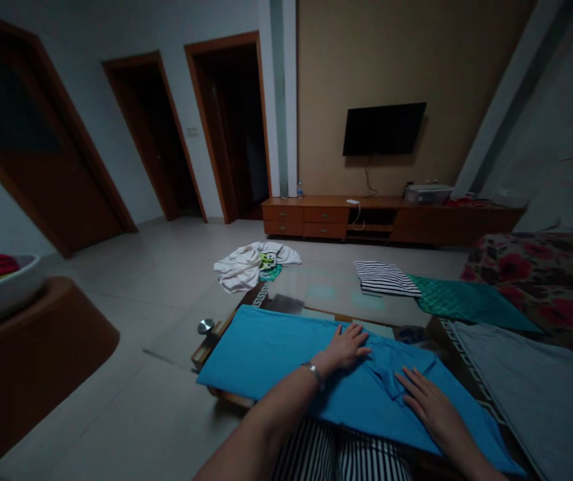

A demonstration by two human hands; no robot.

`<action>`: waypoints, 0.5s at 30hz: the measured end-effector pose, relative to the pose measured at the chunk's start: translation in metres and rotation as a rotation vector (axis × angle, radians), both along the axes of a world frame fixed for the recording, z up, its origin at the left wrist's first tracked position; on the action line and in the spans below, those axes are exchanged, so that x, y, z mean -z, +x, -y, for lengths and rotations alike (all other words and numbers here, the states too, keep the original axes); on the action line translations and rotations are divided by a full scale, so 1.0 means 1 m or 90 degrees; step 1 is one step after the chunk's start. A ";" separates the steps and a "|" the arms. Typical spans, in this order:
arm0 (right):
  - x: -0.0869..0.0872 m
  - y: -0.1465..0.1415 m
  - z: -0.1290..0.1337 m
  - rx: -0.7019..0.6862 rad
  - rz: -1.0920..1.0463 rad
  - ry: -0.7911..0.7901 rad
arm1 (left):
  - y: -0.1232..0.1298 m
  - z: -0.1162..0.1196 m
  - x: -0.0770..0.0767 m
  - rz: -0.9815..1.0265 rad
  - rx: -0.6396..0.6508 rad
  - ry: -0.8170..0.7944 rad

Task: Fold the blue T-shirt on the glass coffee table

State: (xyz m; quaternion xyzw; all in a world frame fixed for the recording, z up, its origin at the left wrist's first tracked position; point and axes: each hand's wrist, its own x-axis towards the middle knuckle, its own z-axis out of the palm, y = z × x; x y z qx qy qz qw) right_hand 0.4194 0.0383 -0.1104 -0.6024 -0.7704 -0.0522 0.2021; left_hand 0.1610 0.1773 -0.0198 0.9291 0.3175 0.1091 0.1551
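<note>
A blue cloth (271,347) lies spread across a low table in front of me, smooth on the left and wrinkled between my hands. My left hand (347,346), with a silver bracelet at the wrist, rests on its middle, fingers spread. To the right, my right hand (429,404) touches the cloth beside the folds, its fingers stretched out. Neither hand grips anything.
A grey cloth (531,381) covers a surface at right. Beyond the table lie a white garment pile (246,266), a striped folded cloth (386,278) and a green cloth (471,302). A brown stand (50,354) holds a white basin (10,294) at left.
</note>
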 end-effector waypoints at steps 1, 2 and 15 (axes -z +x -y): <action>-0.003 0.000 0.003 0.000 -0.010 0.002 | -0.010 -0.006 -0.004 0.018 -0.021 -0.007; -0.009 -0.002 0.005 -0.002 -0.021 0.004 | -0.025 -0.015 -0.009 0.040 -0.055 -0.010; -0.151 -0.268 -0.130 -0.237 -0.232 -0.120 | -0.365 0.014 -0.061 0.286 -0.843 0.140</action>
